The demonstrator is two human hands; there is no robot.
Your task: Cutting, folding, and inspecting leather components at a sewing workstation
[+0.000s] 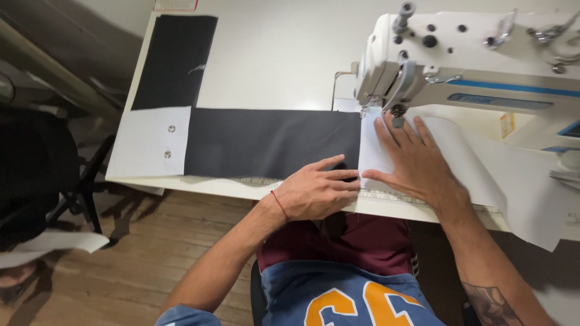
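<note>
A long dark grey fabric strip (pixel 266 142) lies across the white table, joined at its right end to a white fabric piece (pixel 477 163) that runs under the sewing machine (pixel 477 54). My left hand (pixel 317 190) lies flat on the near edge of the dark strip, fingers pointing right. Spread flat on the white fabric, my right hand (pixel 411 160) has its fingertips just in front of the needle and presser foot (pixel 396 111). Neither hand grips anything.
A second dark strip (pixel 175 60) lies at the table's far left, above a white panel with two metal snaps (pixel 151 142). A measuring tape strip (pixel 393 198) runs along the table's near edge (pixel 199 184). Wooden floor and a dark chair (pixel 36 175) lie to the left.
</note>
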